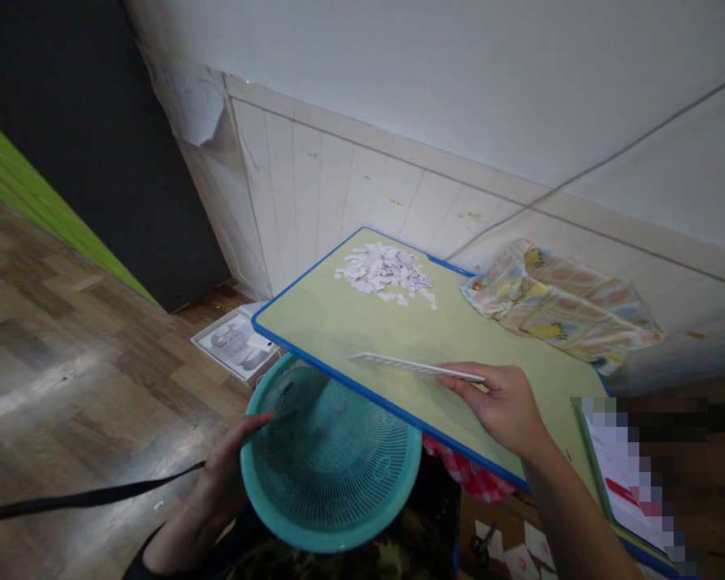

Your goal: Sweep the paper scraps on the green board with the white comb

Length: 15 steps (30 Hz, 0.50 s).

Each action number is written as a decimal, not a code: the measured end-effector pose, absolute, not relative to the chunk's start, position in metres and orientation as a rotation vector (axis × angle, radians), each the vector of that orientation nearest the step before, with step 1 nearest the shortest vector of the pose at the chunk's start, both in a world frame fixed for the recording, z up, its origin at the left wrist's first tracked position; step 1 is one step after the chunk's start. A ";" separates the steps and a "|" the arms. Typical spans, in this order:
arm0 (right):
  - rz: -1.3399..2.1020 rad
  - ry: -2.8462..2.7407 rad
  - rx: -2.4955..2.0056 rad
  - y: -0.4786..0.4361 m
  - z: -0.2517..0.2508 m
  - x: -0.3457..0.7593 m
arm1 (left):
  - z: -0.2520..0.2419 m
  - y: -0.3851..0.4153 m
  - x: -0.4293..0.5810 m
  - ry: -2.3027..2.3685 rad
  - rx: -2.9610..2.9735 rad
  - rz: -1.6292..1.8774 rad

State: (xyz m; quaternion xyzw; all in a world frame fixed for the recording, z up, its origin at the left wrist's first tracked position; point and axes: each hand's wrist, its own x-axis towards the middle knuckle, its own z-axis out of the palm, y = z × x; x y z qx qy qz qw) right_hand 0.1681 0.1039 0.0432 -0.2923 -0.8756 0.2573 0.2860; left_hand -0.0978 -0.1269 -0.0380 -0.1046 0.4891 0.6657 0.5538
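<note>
My left hand grips the left rim of a round teal plastic mesh basket, thumb over the edge. The basket hangs below the near edge of the table, tilted with its open top toward me, and nothing shows inside it. In my right hand is a thin white slotted tool, seen almost edge-on; it looks like a slotted turner, held over the tabletop. Beyond it, a pile of small torn white paper pieces lies on the yellow-green table with a blue edge.
A crumpled patterned cloth lies along the table's wall side. At the right edge sits a partly pixelated device or sheet. An open white box stands on the floor at left. Scissors and paper cards lie below the table.
</note>
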 end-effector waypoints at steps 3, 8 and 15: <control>0.630 -2.298 -0.797 0.104 0.042 0.167 | -0.036 -0.125 -0.098 1.163 -0.236 1.565; 0.614 -2.336 -0.749 0.091 0.041 0.167 | -0.036 -0.125 -0.098 1.169 -0.247 1.578; 0.688 -2.345 -0.735 0.056 0.044 0.174 | -0.042 -0.129 -0.101 1.124 -0.278 1.579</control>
